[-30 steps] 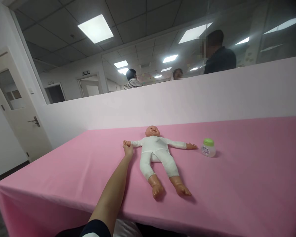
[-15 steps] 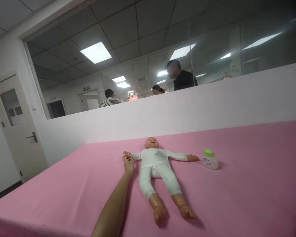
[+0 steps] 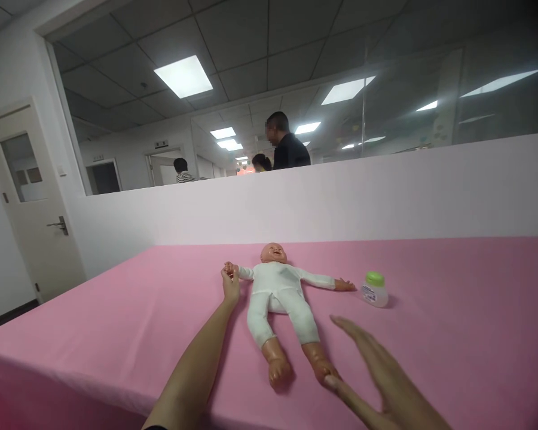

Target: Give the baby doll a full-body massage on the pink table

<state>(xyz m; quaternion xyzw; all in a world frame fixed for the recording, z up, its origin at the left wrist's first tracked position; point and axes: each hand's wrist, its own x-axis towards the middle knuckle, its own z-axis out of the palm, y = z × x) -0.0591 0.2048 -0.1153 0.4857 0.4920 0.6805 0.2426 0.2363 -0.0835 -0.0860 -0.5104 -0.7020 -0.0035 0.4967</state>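
Note:
A baby doll [image 3: 277, 278] in a white suit lies on its back on the pink-covered table, arms spread, head toward the wall. My left hand [image 3: 231, 285] has its fingers closed around the doll's hand on the left side of the picture. From the lower right reaches my right hand [image 3: 381, 370], thumb and fingers spread, holding nothing. Its thumb overlaps the doll's foot in the picture; whether they touch I cannot tell. Beside the doll's other hand stands a clear jar [image 3: 375, 291] with a green lid and a label.
The pink cloth [image 3: 130, 310] covers the table up to a low white wall [image 3: 341, 203]. Above the wall, a window [image 3: 233, 71] shows people in another room. A door [image 3: 31, 203] with a metal handle is at the far left.
My right hand has come into view from the lower right, fingers spread. The left hand keeps its hold on the doll's hand. The camera view has shifted slightly, and people behind the glass appear farther left.

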